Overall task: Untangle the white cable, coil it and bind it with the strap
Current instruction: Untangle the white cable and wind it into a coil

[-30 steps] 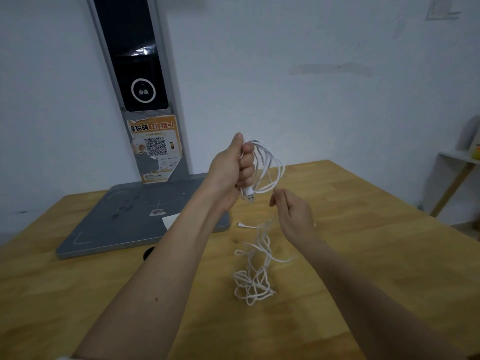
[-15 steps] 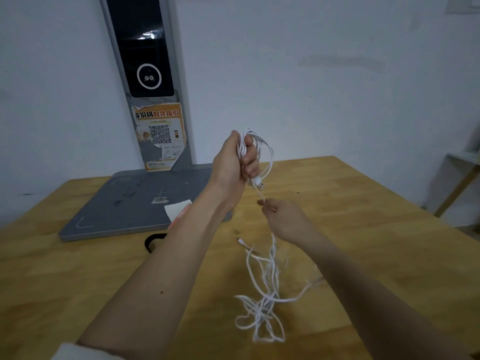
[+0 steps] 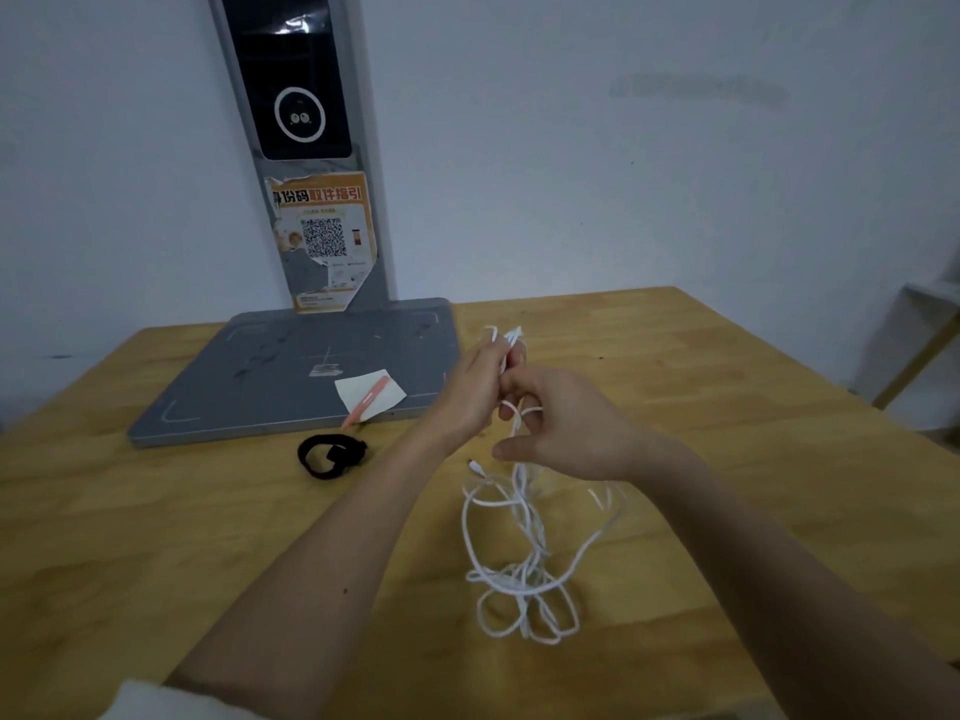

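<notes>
Head view has both hands meeting above the middle of the desk (image 3: 156,537). Grip first: the left hand (image 3: 475,389) is curled round a small gathered bundle of the white cable (image 3: 519,579), whose loop tops stick up out of the fist on the far side; the right hand (image 3: 569,426) pinches a strand just below it, fingers hooked so the line runs through them. That split looks deliberate: one hand stores the turns already made, the other feeds and straightens the next length. From the grip the cable hangs nearly straight down, its long axis running from far to near, then spreads into a loose knot of loops lying on the desk close to the person. A free plug end juts leftward just under the right hand. I judge the coil only begun, since most of the length is tangled. Left of the forearm, the black strap (image 3: 331,454) lies unused, near the grey stand base (image 3: 291,376)
</notes>
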